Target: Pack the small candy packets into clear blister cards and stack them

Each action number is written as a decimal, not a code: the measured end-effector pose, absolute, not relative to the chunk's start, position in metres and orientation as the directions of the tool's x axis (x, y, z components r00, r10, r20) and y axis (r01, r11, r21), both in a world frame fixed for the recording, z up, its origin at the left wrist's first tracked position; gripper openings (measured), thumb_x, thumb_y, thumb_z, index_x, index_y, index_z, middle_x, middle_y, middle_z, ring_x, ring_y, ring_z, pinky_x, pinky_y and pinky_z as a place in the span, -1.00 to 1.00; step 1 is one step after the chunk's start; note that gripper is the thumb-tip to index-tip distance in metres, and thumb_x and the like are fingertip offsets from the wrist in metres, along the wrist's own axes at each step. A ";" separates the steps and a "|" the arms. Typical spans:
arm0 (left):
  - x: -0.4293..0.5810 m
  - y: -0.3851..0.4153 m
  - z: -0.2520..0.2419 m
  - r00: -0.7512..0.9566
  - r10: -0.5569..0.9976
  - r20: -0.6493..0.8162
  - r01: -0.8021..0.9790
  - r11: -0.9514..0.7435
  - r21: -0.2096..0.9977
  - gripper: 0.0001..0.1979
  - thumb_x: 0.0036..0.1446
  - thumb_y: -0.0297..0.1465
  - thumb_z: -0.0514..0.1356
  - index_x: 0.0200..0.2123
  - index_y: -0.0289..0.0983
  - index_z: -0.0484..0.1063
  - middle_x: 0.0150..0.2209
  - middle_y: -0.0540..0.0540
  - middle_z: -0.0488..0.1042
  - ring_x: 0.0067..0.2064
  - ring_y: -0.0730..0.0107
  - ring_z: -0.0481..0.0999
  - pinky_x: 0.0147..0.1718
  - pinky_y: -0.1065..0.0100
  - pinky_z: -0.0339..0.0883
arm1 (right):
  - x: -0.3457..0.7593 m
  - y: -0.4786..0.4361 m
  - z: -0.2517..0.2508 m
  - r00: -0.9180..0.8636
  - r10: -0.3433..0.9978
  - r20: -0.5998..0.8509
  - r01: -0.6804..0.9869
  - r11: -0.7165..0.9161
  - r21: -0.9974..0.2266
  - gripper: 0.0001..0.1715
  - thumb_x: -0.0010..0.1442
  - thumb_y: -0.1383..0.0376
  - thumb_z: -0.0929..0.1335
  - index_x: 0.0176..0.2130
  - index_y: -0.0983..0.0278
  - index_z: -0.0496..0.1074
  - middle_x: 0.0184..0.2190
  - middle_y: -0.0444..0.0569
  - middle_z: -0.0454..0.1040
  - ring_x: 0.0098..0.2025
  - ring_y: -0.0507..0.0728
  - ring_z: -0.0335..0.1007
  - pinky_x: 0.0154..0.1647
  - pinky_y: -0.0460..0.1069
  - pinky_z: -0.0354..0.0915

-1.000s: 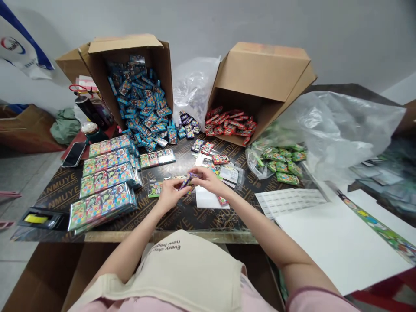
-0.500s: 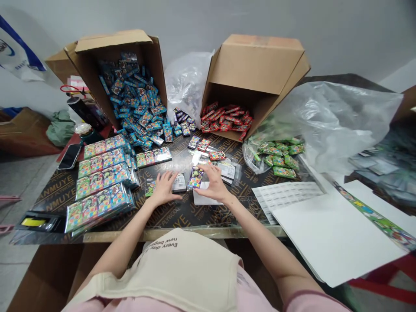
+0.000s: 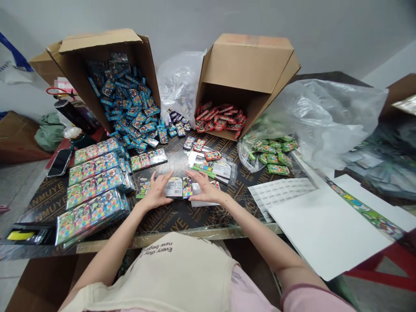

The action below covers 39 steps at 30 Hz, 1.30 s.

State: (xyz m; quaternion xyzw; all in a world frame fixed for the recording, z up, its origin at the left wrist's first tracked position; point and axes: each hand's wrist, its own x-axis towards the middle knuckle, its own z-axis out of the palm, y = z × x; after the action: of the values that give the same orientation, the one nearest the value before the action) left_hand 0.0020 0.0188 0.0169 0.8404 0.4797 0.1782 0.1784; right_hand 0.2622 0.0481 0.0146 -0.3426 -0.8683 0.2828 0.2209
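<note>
1. Head view: your left hand (image 3: 155, 193) and right hand (image 3: 204, 190) are gripping a short row of packets (image 3: 177, 187) from either end, with thumbs near and fingers far.
2. The packets are lying mid-table (image 3: 182, 216), just in front of you.
3. They are looking light, glossy and likely slippery, so gripping the outer edges probably suits them.
4. A box (image 3: 97, 43) is spilling blue packs behind.

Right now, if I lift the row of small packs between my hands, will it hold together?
Probably not: the row of small packs looks like separate pieces, held only by the left hand and right hand pressing its ends. Their glossy wrappers likely slip. Each seems light and flat, so pushing should slide them.
</note>
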 end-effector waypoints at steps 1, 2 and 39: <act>0.000 0.020 0.018 0.460 0.876 0.142 0.742 -0.468 0.480 0.09 -0.17 -0.32 0.34 0.34 -0.17 -0.23 0.15 -0.22 0.30 0.18 0.03 0.27 0.26 -0.14 -0.41 | 0.262 0.048 0.014 -0.631 0.749 0.202 0.480 0.581 -0.658 0.13 -0.02 0.02 0.47 0.33 0.16 -0.09 0.29 0.17 0.10 0.30 0.34 0.02 0.26 0.31 -0.15; -0.001 0.021 0.020 0.443 0.883 0.154 0.738 -0.457 0.496 0.09 -0.18 -0.31 0.34 0.34 -0.18 -0.22 0.14 -0.23 0.31 0.18 0.02 0.28 0.26 -0.14 -0.40 | 0.262 0.048 0.013 -0.592 0.777 0.215 0.482 0.555 -0.678 0.13 -0.03 0.03 0.48 0.33 0.17 -0.09 0.28 0.18 0.12 0.30 0.34 0.01 0.26 0.30 -0.13; 0.014 0.013 0.030 0.233 0.935 0.268 0.629 -0.355 0.691 0.06 -0.19 -0.23 0.39 0.32 -0.14 -0.10 0.04 -0.16 0.36 0.09 0.06 0.33 0.16 -0.01 0.08 | 0.249 0.036 0.042 -0.582 0.760 0.290 0.438 0.593 -0.675 -0.34 0.27 0.06 0.25 0.29 0.08 0.03 0.09 0.01 0.40 0.16 0.23 0.25 0.31 0.27 -0.28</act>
State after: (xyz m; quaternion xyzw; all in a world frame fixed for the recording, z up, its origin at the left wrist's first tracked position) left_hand 0.0143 0.0134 0.0299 0.7516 0.5202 0.3357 0.2276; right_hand 0.2487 0.0356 0.0418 -0.3546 -0.8447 0.2785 0.2883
